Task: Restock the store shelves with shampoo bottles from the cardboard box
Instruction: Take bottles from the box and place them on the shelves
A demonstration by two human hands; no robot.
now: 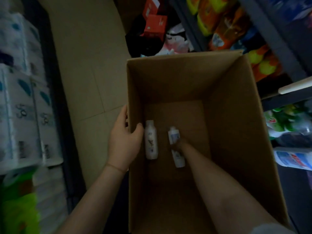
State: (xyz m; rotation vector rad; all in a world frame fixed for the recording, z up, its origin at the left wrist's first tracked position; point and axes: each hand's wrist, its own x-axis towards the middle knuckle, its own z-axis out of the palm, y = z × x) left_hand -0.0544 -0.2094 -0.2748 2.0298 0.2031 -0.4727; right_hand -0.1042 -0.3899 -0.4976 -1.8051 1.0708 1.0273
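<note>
A tall open cardboard box (236,115) stands on the floor in front of me. Two white shampoo bottles lie on its bottom: one (151,140) at the left wall, the other (175,146) near the middle. My left hand (125,137) grips the box's left wall, thumb inside and fingers outside. My right hand (179,144) reaches deep into the box and closes around the middle bottle; the hand is dim and partly blurred.
Shelves (276,39) on the right hold orange and yellow packs (224,26) and a white jug (293,157). Wrapped white paper packs (25,115) fill the left side. Red boxes (154,26) and bags lie on the tiled floor (87,68) beyond the box.
</note>
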